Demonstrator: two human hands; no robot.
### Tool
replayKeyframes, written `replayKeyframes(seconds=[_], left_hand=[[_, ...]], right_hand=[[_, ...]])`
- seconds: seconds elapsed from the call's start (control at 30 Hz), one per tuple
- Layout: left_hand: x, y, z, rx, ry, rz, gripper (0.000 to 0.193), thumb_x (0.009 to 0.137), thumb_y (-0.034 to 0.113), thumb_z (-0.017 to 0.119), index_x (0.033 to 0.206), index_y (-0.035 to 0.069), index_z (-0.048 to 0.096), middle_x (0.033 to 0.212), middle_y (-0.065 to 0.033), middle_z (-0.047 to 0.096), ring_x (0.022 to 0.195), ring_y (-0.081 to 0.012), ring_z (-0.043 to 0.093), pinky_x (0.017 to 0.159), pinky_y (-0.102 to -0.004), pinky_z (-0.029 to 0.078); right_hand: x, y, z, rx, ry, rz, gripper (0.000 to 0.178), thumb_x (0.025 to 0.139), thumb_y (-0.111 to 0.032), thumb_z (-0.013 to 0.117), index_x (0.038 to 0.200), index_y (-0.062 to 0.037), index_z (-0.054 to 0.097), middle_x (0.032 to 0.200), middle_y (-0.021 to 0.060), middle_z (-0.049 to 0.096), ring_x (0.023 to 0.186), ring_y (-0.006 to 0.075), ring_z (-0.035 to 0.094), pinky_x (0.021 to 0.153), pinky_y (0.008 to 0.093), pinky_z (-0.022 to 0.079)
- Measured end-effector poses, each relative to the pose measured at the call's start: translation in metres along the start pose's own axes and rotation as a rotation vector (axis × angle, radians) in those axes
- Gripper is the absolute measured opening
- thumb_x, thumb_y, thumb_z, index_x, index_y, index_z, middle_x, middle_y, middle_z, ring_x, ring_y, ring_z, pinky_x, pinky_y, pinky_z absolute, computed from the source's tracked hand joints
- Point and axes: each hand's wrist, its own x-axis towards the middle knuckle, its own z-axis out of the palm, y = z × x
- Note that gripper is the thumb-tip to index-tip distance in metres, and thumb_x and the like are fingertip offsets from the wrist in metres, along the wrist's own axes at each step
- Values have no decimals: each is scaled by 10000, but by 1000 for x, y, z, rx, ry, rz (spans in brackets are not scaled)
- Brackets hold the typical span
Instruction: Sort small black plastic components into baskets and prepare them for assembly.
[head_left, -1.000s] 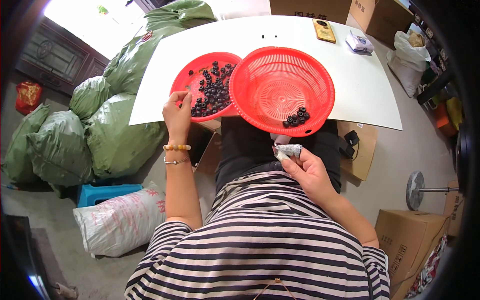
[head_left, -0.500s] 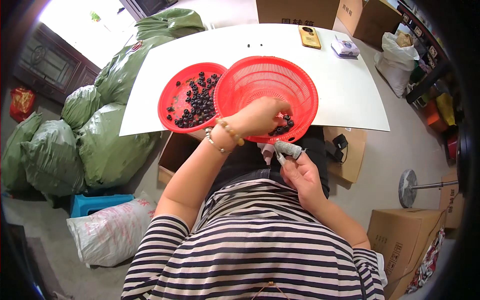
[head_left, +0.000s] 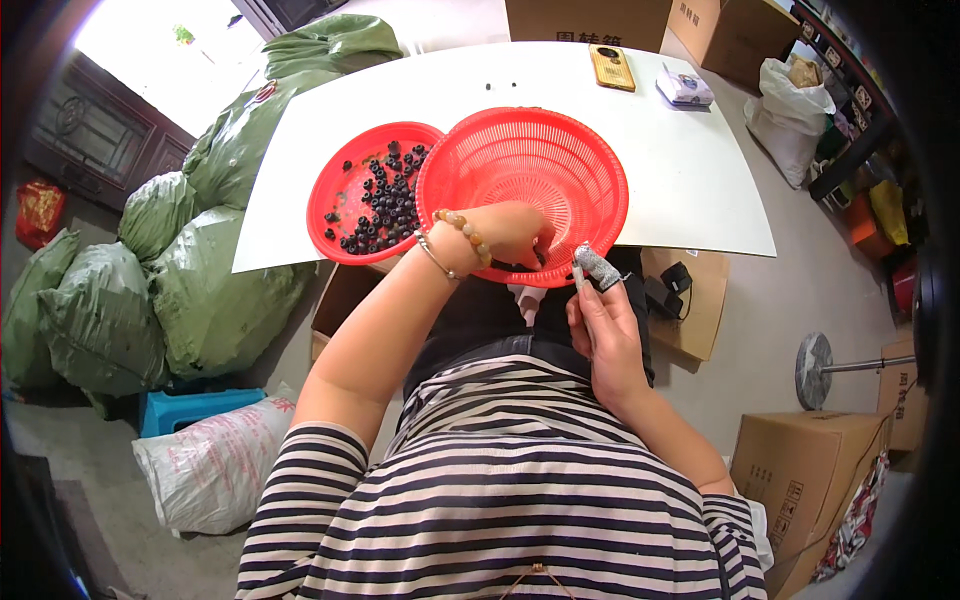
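Inside the red slotted basket [head_left: 590, 150], low by its near rim, is my left hand [head_left: 515, 232]. Its fingers curl down at several dark round pieces [head_left: 512, 267] that look like blueberries; what they pinch is hidden. Under the basket's left side lies a shallow red tray [head_left: 330, 180] with a scatter of the same dark round pieces [head_left: 385, 205] and small wet bits. Just outside the basket's near right rim, my right hand [head_left: 612, 340] is closed on a thin pale tool [head_left: 578, 275], held upright. A grey wrap [head_left: 598, 267] covers its index finger.
On the white table [head_left: 690, 180] are a yellow phone [head_left: 611, 68] and a tissue pack [head_left: 685, 88]. Green sacks [head_left: 230, 290] crowd the left, with a white sack [head_left: 215, 465] and a blue stool [head_left: 190, 408]. Cardboard boxes [head_left: 800, 470] stand at right.
My left hand has dropped lower into the basket, over the dark pieces by the near rim. My right hand has risen a little, bringing the pale tool up beside the rim.
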Motion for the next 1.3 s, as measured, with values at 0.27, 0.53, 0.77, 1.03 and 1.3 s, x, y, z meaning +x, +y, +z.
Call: replayKeyframes(seconds=[0.27, 0.53, 0.77, 1.03, 1.3], left_hand=[[-6, -20, 1, -4, 70, 7, 190, 674, 127, 649, 827, 27, 600, 753, -129, 613, 725, -270, 595, 625, -343, 463], [-16, 2, -9, -232, 559, 96, 162, 670, 55, 636, 804, -15, 579, 741, -132, 592, 691, -231, 593, 614, -313, 465], [-73, 61, -14, -793, 486, 191, 100, 821, 57, 540, 887, -17, 550, 759, -27, 558, 703, -88, 536, 607, -232, 450], [-106, 75, 43, -1503, 395, 187, 289, 907, 173, 443, 1126, -9, 494, 831, -33, 517, 717, -79, 531, 687, -253, 503], [-99, 82, 59, -1642, 354, 206, 138, 893, 154, 474, 950, 30, 446, 794, -40, 539, 666, -89, 551, 599, -230, 485]], right_hand=[[0, 3, -1, -39, -2, -1, 335, 897, -231, 463, 1212, -132, 411, 697, -45, 456, 513, 7, 339, 441, 149, 235], [1, 2, 0, -30, -10, -76, 365, 896, -226, 463, 1243, -145, 390, 695, -47, 453, 501, 7, 332, 432, 143, 223], [-4, -7, 2, 35, -91, -81, 423, 879, -217, 505, 1253, -97, 349, 716, -43, 447, 544, 4, 344, 447, 134, 246], [-12, -16, 10, 25, -187, -105, 494, 861, -188, 536, 1280, -71, 304, 814, -22, 505, 673, 21, 434, 580, 149, 331], [-14, -18, 10, -55, -255, -97, 445, 829, -103, 573, 1217, -2, 379, 919, 24, 542, 850, 88, 526, 788, 238, 407]])
